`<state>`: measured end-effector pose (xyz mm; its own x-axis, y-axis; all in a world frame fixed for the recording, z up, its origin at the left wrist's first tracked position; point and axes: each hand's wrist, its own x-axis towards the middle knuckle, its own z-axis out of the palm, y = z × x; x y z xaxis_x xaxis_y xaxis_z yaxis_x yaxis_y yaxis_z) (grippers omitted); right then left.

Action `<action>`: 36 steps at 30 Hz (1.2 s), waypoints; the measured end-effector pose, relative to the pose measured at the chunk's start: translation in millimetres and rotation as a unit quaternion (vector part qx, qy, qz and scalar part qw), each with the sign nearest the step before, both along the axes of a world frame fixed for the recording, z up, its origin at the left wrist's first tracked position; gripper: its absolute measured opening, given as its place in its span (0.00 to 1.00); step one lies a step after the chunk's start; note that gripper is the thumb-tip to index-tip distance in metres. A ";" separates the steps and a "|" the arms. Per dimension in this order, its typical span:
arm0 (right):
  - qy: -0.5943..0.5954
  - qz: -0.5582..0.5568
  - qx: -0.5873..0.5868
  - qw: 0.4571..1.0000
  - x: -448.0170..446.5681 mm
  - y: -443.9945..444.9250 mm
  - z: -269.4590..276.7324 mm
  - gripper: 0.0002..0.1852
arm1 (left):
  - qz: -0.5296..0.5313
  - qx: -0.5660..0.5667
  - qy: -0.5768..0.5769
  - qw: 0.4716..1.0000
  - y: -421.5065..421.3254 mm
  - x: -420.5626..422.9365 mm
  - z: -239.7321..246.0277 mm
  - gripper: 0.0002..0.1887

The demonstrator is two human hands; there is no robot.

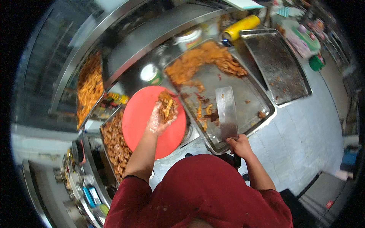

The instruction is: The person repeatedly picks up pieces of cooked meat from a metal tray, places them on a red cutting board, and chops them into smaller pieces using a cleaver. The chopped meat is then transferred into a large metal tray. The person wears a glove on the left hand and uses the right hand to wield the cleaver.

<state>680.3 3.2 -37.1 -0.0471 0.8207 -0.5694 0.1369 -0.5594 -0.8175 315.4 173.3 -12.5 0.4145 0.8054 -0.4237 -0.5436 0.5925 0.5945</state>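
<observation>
My left hand [156, 125], in a clear plastic glove, grips a browned piece of cooked meat [166, 107] above a round red cutting board [139, 122]. In my bare right hand [241, 145] is the handle of a wide-bladed cleaver [226, 111]. Its blade points away from me over the near part of a large metal tray [236, 85]. Cooked meat pieces [196, 59] are heaped along that tray's far side. Scraps and sauce [206, 111] lie on its left part, partly hidden by the blade.
Chopped brown meat [114, 142] fills a tray left of the board. Orange-coloured food [90, 94] lies in another tray farther left. A white-lidded tub [151, 74] stands behind the board. On the right are a stained metal tray [281, 65] and a yellow cylinder [242, 27].
</observation>
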 end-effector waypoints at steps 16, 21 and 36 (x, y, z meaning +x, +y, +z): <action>-0.371 0.308 0.210 0.850 -218.0 126.6 12.6 0.17 | 0.184 0.217 0.795 0.535 -72.9 -195.5 -44.8 0.17; -0.423 0.350 0.202 0.811 -242.2 121.2 12.7 0.16 | 0.014 0.253 0.817 0.518 -82.5 -165.0 -18.0 0.19; -0.440 0.297 0.216 0.819 -250.4 109.1 3.0 0.13 | -0.073 0.235 0.798 0.549 -38.6 -188.4 -48.8 0.14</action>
